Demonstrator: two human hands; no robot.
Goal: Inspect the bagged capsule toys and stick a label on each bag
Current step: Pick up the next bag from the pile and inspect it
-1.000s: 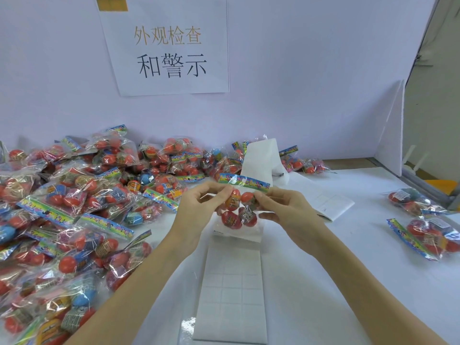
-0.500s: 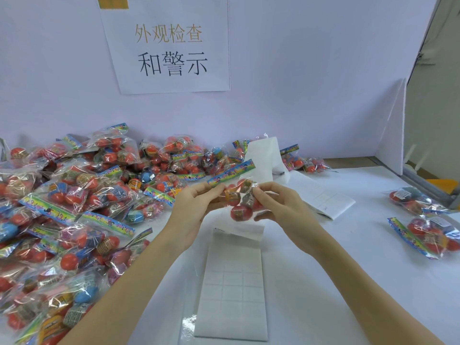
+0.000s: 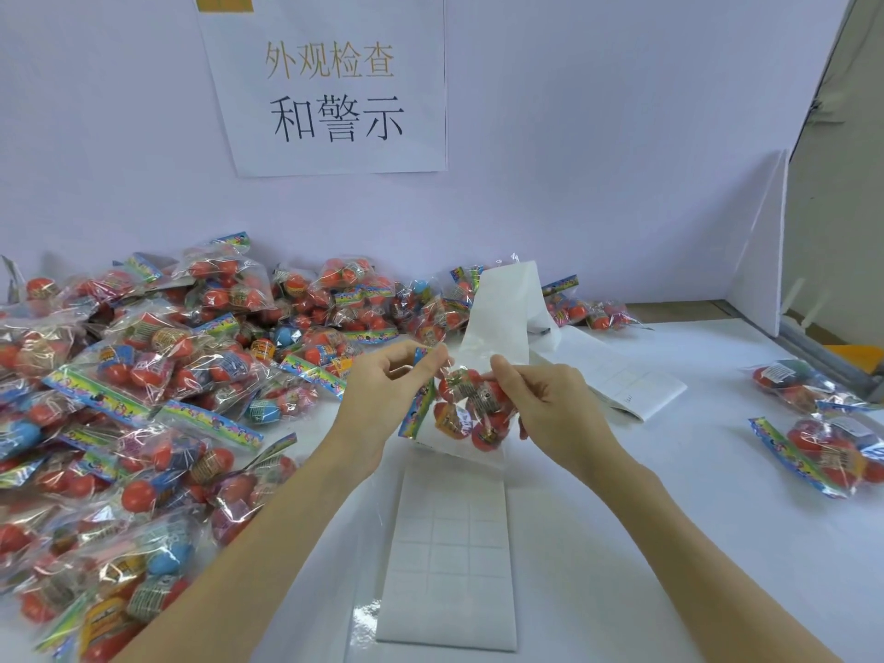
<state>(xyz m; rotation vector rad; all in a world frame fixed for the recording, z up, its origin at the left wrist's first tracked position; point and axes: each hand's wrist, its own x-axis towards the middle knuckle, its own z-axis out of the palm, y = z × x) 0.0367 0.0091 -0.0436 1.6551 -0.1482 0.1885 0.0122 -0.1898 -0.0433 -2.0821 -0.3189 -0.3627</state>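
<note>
Above label sheet (image 3: 447, 552): bag (image 3: 461, 409) btwn L hand (image 3: 382, 394) & R hand (image 3: 550, 399).

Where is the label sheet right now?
In the head view, the label sheet lies flat on the table at bottom centre, between the forearms, just below the held bag.

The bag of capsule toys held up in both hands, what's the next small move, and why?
Probably finish turning the bag over for a look, then free the right hand to peel a label from the label sheet lying just below. Both the right and the left hand pinch the bag, and no label shows on it yet.
</note>
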